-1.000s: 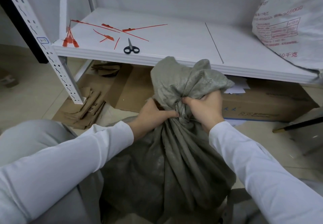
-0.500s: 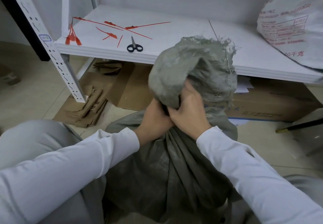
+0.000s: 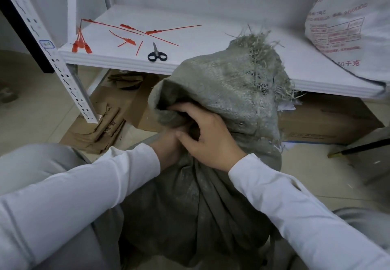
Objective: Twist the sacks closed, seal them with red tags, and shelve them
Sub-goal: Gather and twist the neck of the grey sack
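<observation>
Head: hands (image 3: 209, 141) grip sack (image 3: 211, 206); frayed edge before shelf (image 3: 211, 44).

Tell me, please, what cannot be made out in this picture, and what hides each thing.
All in the head view:
Left hand: fingers and grip hidden under the right hand and the folded top of the sack.
What the sack holds: covered by its cloth.
White bag: cut off by the top and right edges; print blurred.
Label on the post: too small to read.
Boxes under the shelf: partly hidden by shelf and sack.
</observation>
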Demonstrator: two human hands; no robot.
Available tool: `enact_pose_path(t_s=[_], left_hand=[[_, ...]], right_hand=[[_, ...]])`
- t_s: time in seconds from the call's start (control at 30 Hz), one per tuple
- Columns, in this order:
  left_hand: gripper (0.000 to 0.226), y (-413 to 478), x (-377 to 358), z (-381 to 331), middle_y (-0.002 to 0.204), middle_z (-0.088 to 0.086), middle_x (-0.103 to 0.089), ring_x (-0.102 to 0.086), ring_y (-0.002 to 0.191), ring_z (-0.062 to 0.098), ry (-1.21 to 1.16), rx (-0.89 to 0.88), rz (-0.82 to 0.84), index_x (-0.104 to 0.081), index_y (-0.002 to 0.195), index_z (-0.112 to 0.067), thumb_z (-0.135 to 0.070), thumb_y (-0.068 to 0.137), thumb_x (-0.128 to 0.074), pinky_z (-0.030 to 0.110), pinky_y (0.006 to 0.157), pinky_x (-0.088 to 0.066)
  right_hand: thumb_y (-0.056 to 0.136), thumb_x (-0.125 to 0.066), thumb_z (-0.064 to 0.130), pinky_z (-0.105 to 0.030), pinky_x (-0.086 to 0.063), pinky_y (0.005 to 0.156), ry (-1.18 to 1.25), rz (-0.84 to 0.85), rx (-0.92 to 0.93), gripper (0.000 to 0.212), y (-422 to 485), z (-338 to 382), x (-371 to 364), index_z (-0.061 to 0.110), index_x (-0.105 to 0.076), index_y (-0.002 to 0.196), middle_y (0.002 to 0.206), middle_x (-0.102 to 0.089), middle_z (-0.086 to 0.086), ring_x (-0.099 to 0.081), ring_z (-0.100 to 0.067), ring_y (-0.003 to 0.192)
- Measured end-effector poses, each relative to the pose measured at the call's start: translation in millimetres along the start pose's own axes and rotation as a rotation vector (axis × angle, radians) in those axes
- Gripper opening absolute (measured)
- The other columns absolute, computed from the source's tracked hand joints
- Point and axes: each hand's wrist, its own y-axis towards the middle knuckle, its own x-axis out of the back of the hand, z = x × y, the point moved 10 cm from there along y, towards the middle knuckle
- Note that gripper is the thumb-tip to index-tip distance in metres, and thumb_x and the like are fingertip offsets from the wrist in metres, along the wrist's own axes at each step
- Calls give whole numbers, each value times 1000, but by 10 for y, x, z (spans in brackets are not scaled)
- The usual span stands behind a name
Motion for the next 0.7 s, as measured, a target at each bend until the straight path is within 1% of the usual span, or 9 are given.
enact_pose_path(t_s=[0.03, 0.1, 0.17, 0.27, 0.33, 0.4, 0.5, 0.6, 0.7], left_hand=[[27, 5, -45, -12, 92, -8, -63, -62, 103, 22, -164, -3, 5, -57, 120, -8, -2, 96, -48, 13, 82, -48], [16, 134, 83, 17, 94, 5, -69, -69, 86, 16, -334, -19, -141, -63, 107, -16, -17, 97, -50, 25, 68, -54], [20, 192, 168, 49, 97, 7, -71, -71, 77, 15, -280, 16, -223, -64, 107, -15, -27, 94, -56, 25, 62, -55], [39, 248, 135, 61, 112, 8, -71, -71, 96, 19, -267, 54, -182, -62, 120, -12, -34, 88, -63, 32, 81, -57], [53, 243, 72, 68, 121, 6, -68, -66, 109, 21, -209, 75, -103, -59, 128, -15, -39, 82, -69, 39, 99, -49], [62, 196, -53, 59, 125, 4, -66, -63, 114, 21, -161, 90, 0, -56, 132, -18, -40, 77, -72, 41, 104, -45], [50, 149, -188, -5, 124, 3, -66, -64, 113, 21, -114, 38, 96, -58, 129, -17, -28, 82, -70, 41, 101, -47], [36, 138, -194, -87, 113, -6, -71, -66, 108, 14, 60, -61, 122, -63, 114, -24, -22, 80, -74, 38, 97, -50], [44, 99, -260, -154, 107, -10, -72, -66, 106, 11, 132, -78, 170, -61, 114, -26, -24, 73, -78, 32, 91, -52]], right_hand=[[78, -65, 14, -36, -52, 91, -10, -29, -30, 45, 4, -54, 52, 19, -62, 122, 115, -69, 2, -65, -18, 103], [76, -65, 16, -36, -53, 89, -81, -105, -116, 39, 14, -212, 179, 18, -67, 114, 108, -72, 1, -67, -18, 99], [76, -68, 22, -38, -54, 88, -197, -162, -252, 35, 5, -441, 330, 16, -70, 110, 104, -74, -3, -68, -22, 98], [79, -69, 50, -36, -51, 89, -262, -128, -474, 50, -39, -798, 509, 11, -67, 111, 109, -71, -8, -64, -27, 106], [71, -68, 66, -35, -49, 94, -64, -148, -583, 70, -70, -946, 570, 11, -66, 114, 115, -70, -5, -62, -23, 111], [55, -72, 75, -39, -49, 99, 230, -231, -644, 86, -92, -1042, 546, 16, -65, 117, 116, -70, 3, -64, -14, 110], [58, -84, 53, -39, -52, 98, 428, -214, -666, 68, -126, -1087, 409, 16, -67, 113, 109, -73, 6, -68, -9, 103], [62, -91, 24, -37, -54, 95, 514, -209, -710, 47, -225, -1099, 311, 14, -71, 103, 103, -74, 2, -70, -11, 97], [59, -92, 18, -37, -51, 100, 537, -306, -725, 53, -274, -1133, 324, 13, -71, 107, 110, -72, 2, -67, -12, 104]])
